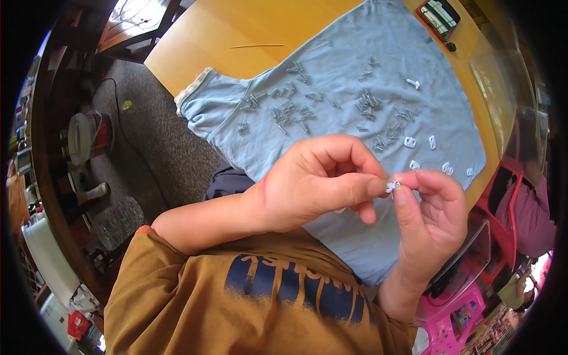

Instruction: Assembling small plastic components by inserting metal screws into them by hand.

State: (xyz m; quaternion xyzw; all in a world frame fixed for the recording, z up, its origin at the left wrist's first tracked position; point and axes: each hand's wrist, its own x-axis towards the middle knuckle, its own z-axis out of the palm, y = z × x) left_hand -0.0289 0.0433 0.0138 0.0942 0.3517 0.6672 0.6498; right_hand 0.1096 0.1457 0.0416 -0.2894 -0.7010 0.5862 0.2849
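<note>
My left hand (325,183) and my right hand (435,210) meet in front of me, above a light blue cloth. Between their fingertips is a small white plastic piece (391,186), pinched from both sides. Its finer details, and anything fitted into it, are partly covered by my fingers. Small metal springs (368,103) lie in loose clusters across the light blue cloth (331,53). Beyond my right hand are several white plastic pieces with holes, among them one two-holed piece (410,142). A white stick-shaped piece (413,83) rests farther back.
The cloth covers part of a yellow wooden table (207,53), where a thin stick (257,45) lies. A black-and-red framed object (439,18) sits at the far right. Left, on the floor, stands a white bucket (83,139); a pink plastic stool (452,322) and red chair (503,219) are right.
</note>
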